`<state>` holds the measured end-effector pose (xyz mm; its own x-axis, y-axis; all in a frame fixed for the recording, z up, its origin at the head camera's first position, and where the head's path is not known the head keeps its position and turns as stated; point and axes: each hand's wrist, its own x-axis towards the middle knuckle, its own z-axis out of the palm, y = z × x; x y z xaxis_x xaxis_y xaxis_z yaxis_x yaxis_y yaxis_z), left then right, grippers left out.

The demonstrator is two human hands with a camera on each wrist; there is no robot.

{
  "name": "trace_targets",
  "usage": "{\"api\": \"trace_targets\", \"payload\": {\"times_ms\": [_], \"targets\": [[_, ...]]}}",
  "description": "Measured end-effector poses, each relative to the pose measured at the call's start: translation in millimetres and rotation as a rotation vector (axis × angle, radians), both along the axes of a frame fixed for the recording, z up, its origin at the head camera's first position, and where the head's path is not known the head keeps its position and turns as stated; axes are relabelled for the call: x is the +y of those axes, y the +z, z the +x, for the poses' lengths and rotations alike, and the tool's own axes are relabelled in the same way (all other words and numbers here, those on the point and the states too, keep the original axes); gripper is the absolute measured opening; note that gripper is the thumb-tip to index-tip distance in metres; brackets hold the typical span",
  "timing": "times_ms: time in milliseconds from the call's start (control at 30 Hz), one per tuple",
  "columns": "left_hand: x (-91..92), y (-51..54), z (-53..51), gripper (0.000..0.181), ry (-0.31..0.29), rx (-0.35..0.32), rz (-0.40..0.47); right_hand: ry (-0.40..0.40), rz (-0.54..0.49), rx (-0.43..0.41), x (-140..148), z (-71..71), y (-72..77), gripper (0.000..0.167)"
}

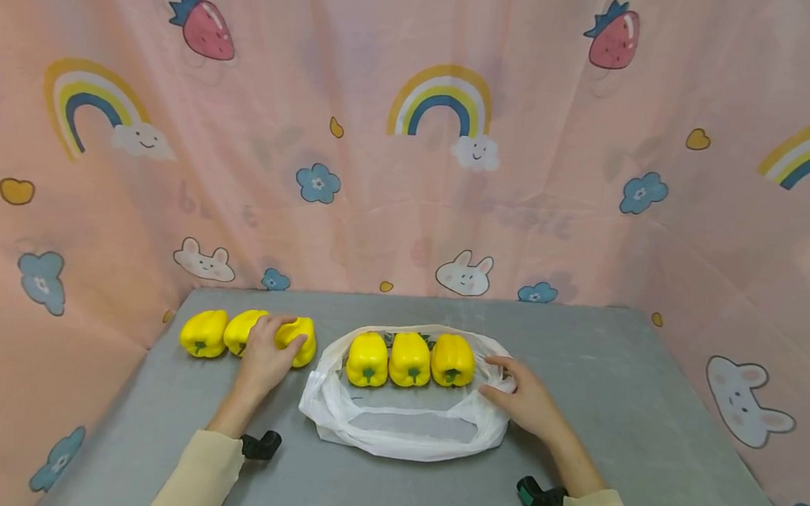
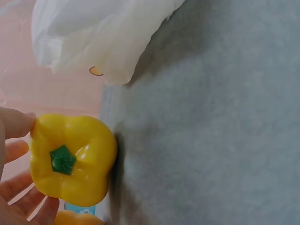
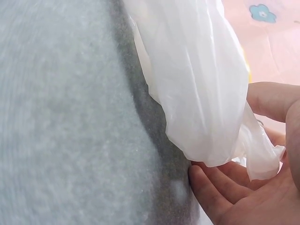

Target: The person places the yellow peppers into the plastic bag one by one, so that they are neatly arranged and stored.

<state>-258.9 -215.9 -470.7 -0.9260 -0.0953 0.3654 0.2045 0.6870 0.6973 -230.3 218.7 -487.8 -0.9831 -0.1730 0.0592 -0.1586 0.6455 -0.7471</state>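
In the head view, my left hand [image 1: 267,357] is at the right end of a row of yellow bell peppers on the left. Its thumb and fingers hold the nearest pepper [image 2: 72,159] from opposite sides, the green stem showing between them in the left wrist view. A white plastic bag [image 1: 401,447] lies spread wide in the middle, and several yellow bell peppers sit inside it, three of them in a front row [image 1: 410,361]. At the bag's right side, my right hand [image 1: 525,399] holds the rim between thumb and fingers, partly hidden by plastic in the right wrist view.
Two more yellow peppers, one left [image 1: 204,334] and one beside it [image 1: 239,331], lie left of my left hand. The grey tabletop [image 1: 619,425] extends to a pink printed curtain [image 1: 350,233] at the back and sides.
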Motion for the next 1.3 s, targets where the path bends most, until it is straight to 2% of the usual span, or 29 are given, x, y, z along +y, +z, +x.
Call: {"api": "trace_targets", "payload": {"times_ms": [300, 467, 667, 800, 1000, 1300], "targets": [[4.6, -7.6, 0.7, 0.047, -0.007, -0.086, 0.008, -0.004, 0.007, 0.002, -0.1, -0.7, -1.4, 0.056], [5.7, -6.8, 1.6, 0.054, -0.024, -0.146, 0.005, -0.005, 0.006, 0.004, -0.6, -0.7, -1.7, 0.056], [6.7, -4.8, 2.1, 0.058, -0.046, -0.188, -0.015, 0.002, -0.001, 0.010, -0.1, -0.3, -1.4, 0.055], [6.1, -4.6, 2.1, 0.059, -0.046, -0.191, -0.008, 0.000, -0.003, 0.007, -0.8, -0.4, -0.3, 0.055], [4.9, -1.0, 4.2, 0.058, -0.055, -0.158, 0.017, 0.008, -0.012, 0.012, -1.8, 1.4, 1.3, 0.055], [6.2, 14.1, 8.6, 0.058, -0.056, -0.129, 0.036, 0.001, -0.001, 0.008, -2.6, 0.5, 1.2, 0.055]]}}
